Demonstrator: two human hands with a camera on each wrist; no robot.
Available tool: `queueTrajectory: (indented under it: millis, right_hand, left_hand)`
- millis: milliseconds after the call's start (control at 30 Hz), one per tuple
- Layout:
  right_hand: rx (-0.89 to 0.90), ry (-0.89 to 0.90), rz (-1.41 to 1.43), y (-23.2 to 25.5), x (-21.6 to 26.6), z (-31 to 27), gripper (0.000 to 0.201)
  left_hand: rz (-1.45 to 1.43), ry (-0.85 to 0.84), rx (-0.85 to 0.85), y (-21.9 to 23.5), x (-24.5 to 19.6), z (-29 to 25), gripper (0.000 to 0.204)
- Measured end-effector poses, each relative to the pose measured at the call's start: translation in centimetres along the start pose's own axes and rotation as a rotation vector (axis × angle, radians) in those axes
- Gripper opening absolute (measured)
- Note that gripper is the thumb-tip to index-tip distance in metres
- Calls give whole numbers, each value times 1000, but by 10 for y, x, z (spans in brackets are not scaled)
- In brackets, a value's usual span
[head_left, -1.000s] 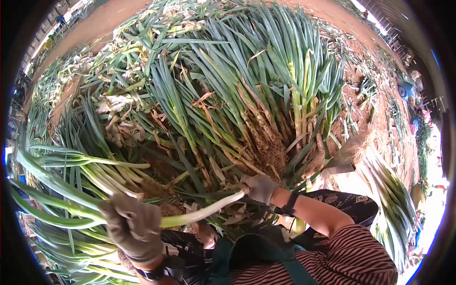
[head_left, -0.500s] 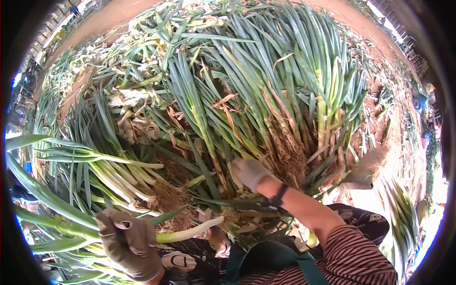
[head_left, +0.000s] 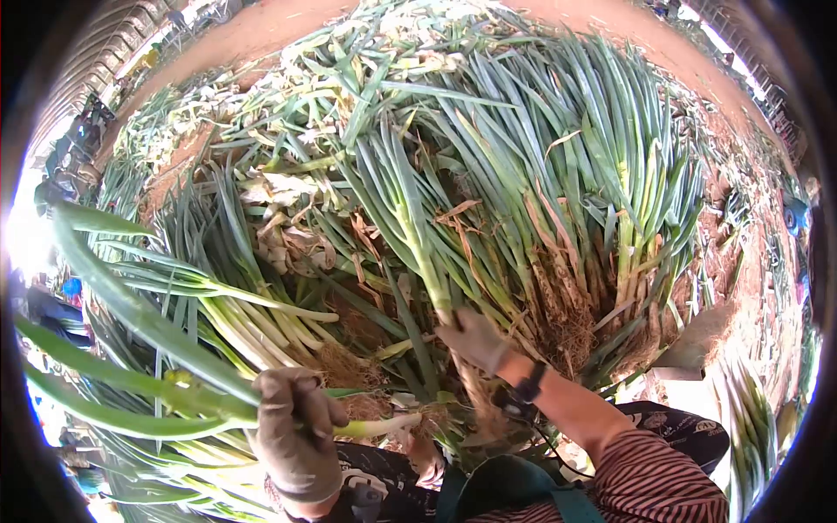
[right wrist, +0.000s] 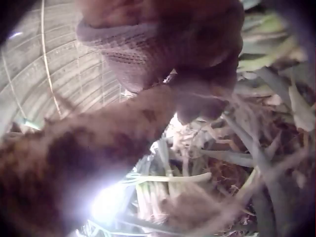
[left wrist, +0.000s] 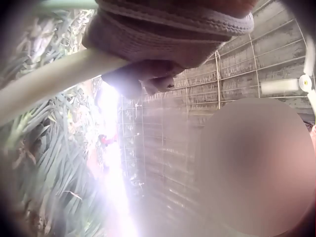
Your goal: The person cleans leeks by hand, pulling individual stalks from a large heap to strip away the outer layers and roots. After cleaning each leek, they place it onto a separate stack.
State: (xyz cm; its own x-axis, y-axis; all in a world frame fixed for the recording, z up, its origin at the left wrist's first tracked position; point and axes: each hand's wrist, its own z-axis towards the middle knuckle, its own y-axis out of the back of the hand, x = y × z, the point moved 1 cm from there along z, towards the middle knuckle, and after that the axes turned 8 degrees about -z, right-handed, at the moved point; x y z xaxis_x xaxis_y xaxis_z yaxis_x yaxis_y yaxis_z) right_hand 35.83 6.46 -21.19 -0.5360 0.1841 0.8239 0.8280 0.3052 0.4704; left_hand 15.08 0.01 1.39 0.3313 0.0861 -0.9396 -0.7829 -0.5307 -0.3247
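In the head view my gloved left hand [head_left: 296, 436] grips a cleaned green onion by its stalk. Its white root end [head_left: 384, 425] points right, and its long green leaves [head_left: 148, 336] fan out to the left. The left wrist view shows the pale stalk [left wrist: 54, 79] running into the glove [left wrist: 158, 44]. My gloved right hand [head_left: 478, 342] holds a second, uncleaned green onion [head_left: 429, 270] low on its stem, with leaves leaning up and away. Soil covers its lower stalk [right wrist: 103, 128] in the right wrist view, where the fingers curl around it.
A large heap of uncleaned green onions [head_left: 558, 157] lies ahead, roots toward me. Cleaned green onions [head_left: 253, 331] lie at left, more [head_left: 745, 418] at right. A flat metal blade-like piece [head_left: 693, 344] is at right. Peeled scraps [head_left: 288, 209] litter the ground.
My right hand let go of the cleaned onion's root end, reached forward to the heap and took hold of an uncleaned onion, now drawn nearer. My left hand keeps its onion; the view has turned left.
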Motion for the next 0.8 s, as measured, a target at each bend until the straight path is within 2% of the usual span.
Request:
queueTrajectory:
  millis: [100, 133, 167, 200, 233, 300, 333, 367, 400, 433, 500, 567, 667, 700, 733, 767, 800]
  right_hand:
    - [6, 68, 166, 37, 37, -63, 39]
    - [17, 44, 97, 49, 47, -82, 38]
    - [38, 27, 31, 61, 56, -99, 36]
    - [69, 26, -30, 67, 66, -114, 35]
    - [55, 74, -18, 71, 78, -127, 34]
    - [18, 234, -52, 75, 93, -149, 34]
    - [-15, 332, -99, 74, 93, -157, 35]
    - [5, 358, -61, 69, 83, -159, 35]
    - [18, 371, -34, 66, 68, -159, 36]
    - [24, 386, -5, 62, 71, -157, 36]
    - [103, 264, 425, 64, 92, -159, 35]
    - [197, 160, 516, 86, 120, -166, 32]
    - [72, 133, 555, 79, 118, -155, 28]
    - [-85, -35, 653, 75, 141, -168, 22]
    - [-86, 44, 621, 69, 112, -156, 21]
    - [-89, 123, 589, 61, 56, -137, 19]
    - [-33, -7, 630, 65, 67, -144, 18]
  left_hand:
    - [23, -23, 178, 7, 11, 3, 27]
    - [28, 11, 76, -4, 12, 1, 26]
    - [26, 16, 81, -14, 9, -6, 24]
    - [-94, 73, 136, -17, 17, -7, 21]
    - [-212, 138, 184, -21, 24, -10, 23]
    - [-99, 234, 348, -18, 50, -7, 13]
    - [-98, 269, 431, -29, 39, -19, 12]
    - [6, 318, 509, -31, 40, -23, 13]
    - [83, 387, 460, -40, 42, -26, 11]
    - [29, 333, 478, -40, 44, -29, 14]
    - [-85, 227, 520, -42, 50, -33, 20]
    - [-153, 182, 565, -44, 57, -38, 22]
    - [-269, 111, 583, -51, 50, -47, 23]
    - [-220, 90, 609, -50, 39, -47, 20]
    - [-93, 147, 637, -39, 57, -39, 22]
    - [-125, 111, 641, -38, 53, -37, 24]
    - [-157, 77, 645, -37, 48, -37, 26]
